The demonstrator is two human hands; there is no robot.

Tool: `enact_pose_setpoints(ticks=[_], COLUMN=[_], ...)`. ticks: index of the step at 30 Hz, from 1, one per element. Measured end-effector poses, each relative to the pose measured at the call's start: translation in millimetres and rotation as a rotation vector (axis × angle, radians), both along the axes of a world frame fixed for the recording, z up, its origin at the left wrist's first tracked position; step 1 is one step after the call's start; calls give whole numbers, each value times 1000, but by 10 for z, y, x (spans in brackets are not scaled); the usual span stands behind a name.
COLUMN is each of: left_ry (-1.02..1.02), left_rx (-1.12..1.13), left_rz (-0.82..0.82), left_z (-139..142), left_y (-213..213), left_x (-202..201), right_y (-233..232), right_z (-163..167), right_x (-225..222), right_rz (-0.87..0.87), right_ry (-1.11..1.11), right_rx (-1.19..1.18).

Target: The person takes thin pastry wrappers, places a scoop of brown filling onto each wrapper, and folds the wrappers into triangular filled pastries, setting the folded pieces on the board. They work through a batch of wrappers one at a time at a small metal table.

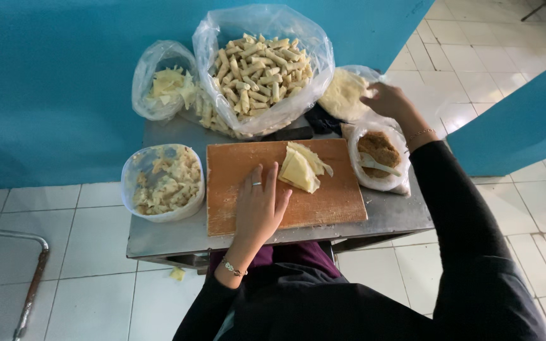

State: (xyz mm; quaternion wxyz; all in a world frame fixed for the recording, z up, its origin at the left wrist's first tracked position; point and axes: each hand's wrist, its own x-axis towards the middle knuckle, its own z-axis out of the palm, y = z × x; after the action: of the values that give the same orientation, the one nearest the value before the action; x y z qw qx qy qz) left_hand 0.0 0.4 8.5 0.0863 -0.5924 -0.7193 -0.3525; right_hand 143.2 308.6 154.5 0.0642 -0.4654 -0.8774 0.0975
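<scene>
A wooden cutting board (241,170) lies on a small metal table (159,237). A folded pale wrapper sheet (301,167) rests on the board's far right part. My left hand (259,208) lies flat on the board, fingers apart, just left of the folded sheet, a ring on one finger. My right hand (390,101) reaches to the back right and touches a stack of round pale wrappers (344,93) in plastic. It is unclear whether it grips one.
A large clear bag of several rolled pastries (260,69) stands at the back. A smaller bag of scraps (165,85) is back left. A bowl of pale scraps (162,180) sits left of the board. A bowl of brown filling with a spoon (379,155) sits right. Blue wall behind, tiled floor around.
</scene>
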Motion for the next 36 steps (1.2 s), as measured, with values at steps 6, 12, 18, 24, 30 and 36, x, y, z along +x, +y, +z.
enact_pose_setpoints(ticks=[6,12,18,24,30,36], left_ry=[12,44,60,57,97,62], left_rx=[8,33,-2,-36,-14,-52], left_rz=[8,5,-6,-6,11,8], left_z=[18,22,8,-21,-42,-34], left_y=[-12,-31,-67,-36,-28,-20], left_x=[22,21,1,10,10,24], right_y=[23,97,141,200,251,284], right_z=[-97,-89,-115,-94,-75,-82], right_x=[-34,-151,-252,-220,-273,-336], right_rz=[-379,-309,-430,-515,-571,-258], right_ry=[83,71,216,597,899,1313], right_rx=[-228,-356,-567,-656,-677,-989])
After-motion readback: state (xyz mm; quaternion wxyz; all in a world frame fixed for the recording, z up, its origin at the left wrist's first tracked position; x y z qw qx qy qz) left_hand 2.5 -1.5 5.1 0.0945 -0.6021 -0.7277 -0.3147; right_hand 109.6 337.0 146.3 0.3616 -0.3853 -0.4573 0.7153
